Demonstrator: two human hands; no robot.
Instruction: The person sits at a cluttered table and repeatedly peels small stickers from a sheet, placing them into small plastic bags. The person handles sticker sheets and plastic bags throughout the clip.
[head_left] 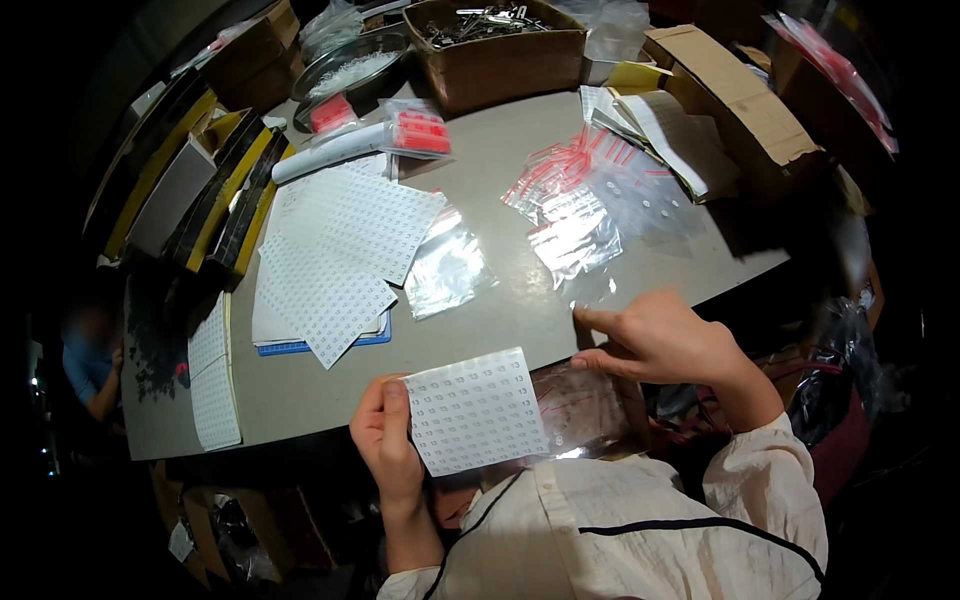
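Observation:
My left hand [388, 435] is closed on a white sheet of small printed labels [475, 412], thumb on top, held tilted at the table's front edge. My right hand [668, 338] is to its right, index finger stretched toward the table edge and thumb apart below it. Whether a tiny label sticks to a fingertip is too small to tell. Just beyond that finger lies a spread pile of clear zip bags with red seals [578, 240], some bearing small round labels. Beneath my right hand, an open brown box [632, 412] at my lap holds clear bags.
More label sheets [345, 235] lie on the grey table [480, 150], with a single clear bag [448, 265] beside them. Behind stand a carton of metal parts [495, 75] and a bowl of clear pieces [350, 75]. Black-and-yellow boxes [215, 195] line the left. Another person [95, 365] sits far left.

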